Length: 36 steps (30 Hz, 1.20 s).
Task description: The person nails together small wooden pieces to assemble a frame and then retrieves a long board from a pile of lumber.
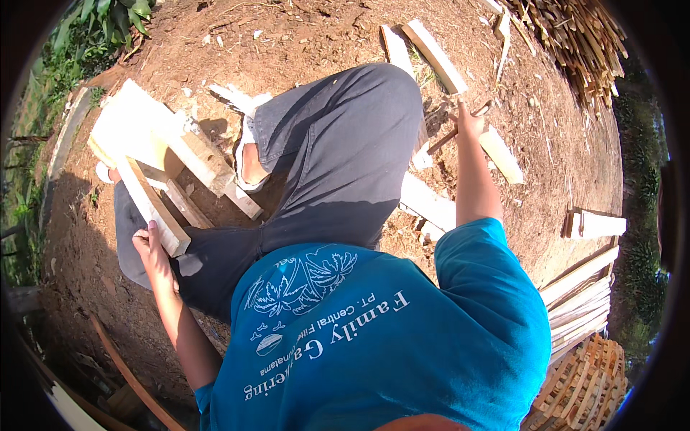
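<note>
My left hand [153, 253] grips the near end of a pale, squared wooden plank [154, 208], its thumb lying along the edge. The plank slants away over my bent left leg, its far end against a sunlit wooden block [136, 118]. Out to the right, my right hand [470, 123] is closed around a slim tool with a brown handle [447, 138]. One end of it pokes past the hand, and its exact kind cannot be made out. Around that hand, short pale wooden pieces [501, 154] lie on the ground.
I sit on brown soil strewn with wood chips. Beyond the right hand lie two timber offcuts [435, 54]. A large heap of thin sticks [575, 43] is at the far right, stacked planks [582, 302] and a slatted wooden bundle [586, 381] at the near right. Green plants [108, 18] grow far left.
</note>
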Each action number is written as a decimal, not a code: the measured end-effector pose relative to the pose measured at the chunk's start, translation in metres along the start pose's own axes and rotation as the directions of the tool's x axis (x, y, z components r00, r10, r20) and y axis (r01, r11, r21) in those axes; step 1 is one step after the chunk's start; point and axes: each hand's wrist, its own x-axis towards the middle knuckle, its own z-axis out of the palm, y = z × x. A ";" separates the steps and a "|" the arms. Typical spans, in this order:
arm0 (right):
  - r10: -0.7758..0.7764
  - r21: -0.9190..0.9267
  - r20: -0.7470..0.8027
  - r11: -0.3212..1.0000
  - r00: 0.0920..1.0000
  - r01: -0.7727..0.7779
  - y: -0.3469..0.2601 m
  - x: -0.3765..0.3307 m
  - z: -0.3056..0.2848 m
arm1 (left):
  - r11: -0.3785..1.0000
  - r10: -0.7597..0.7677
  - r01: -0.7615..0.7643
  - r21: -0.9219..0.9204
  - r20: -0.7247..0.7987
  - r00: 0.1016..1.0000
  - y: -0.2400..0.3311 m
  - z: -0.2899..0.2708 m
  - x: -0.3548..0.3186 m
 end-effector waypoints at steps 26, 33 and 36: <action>-0.436 0.677 0.605 0.722 0.666 -0.143 -0.046 -0.070 -0.117 | 0.980 0.172 -0.177 0.095 0.052 0.984 0.053 -0.014 -0.051; -0.641 0.708 0.336 0.655 0.690 0.263 -0.131 -0.109 -0.172 | 0.926 0.376 -0.377 0.016 0.051 0.925 0.102 -0.002 -0.058; -0.792 0.591 0.432 0.610 0.431 0.528 -0.182 -0.126 -0.156 | 0.839 0.528 -0.524 -0.149 -0.009 0.849 0.139 0.012 -0.061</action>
